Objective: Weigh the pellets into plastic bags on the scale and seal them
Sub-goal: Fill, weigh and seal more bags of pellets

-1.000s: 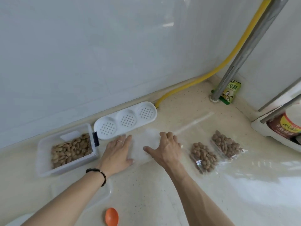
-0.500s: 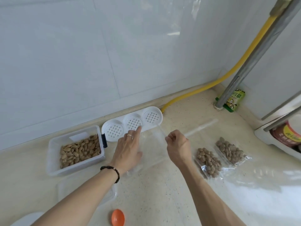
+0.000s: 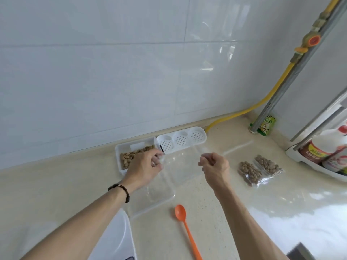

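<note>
Readable writing first: the little green and yellow packet (image 3: 266, 126) in the back corner has Chinese characters and a cartoon figure on it, too small for me to read properly; the bottles (image 3: 317, 152) in the white rack (image 3: 319, 168) on the far right have red-brown and yellow labels, text too blurry to make out; nothing else carries any print.

Hands: both are up off the counter holding an empty clear plastic bag (image 3: 181, 162) between them; left hand (image 3: 145, 166) has its fingers curled, pinching the bag's left top corner; right hand (image 3: 216, 167) is balled up, pinching the right top corner; the bag hangs down, stretched between the two grips.

Pellets: the loose ones sit in the clear tub (image 3: 120, 152) against the wall, just behind the left hand; two filled bags (image 3: 259, 169) lie side by side on the counter to the right of the right hand, near it but apart.

Edges and room: the white three-hole tray (image 3: 181, 140) hugs the wall right next to the tub; a clear lid (image 3: 154, 199) lies flat below the hanging bag; the orange spoon (image 3: 185, 225) lies near the lid's right edge, handle running toward the camera; a white scale (image 3: 114, 239) corner shows at bottom left under the left forearm; open beige counter (image 3: 56, 184) stretches left of the tub, and more between the spoon and the right forearm; a yellow hose (image 3: 272, 91) and a grey pipe (image 3: 293, 76) climb the right corner.
</note>
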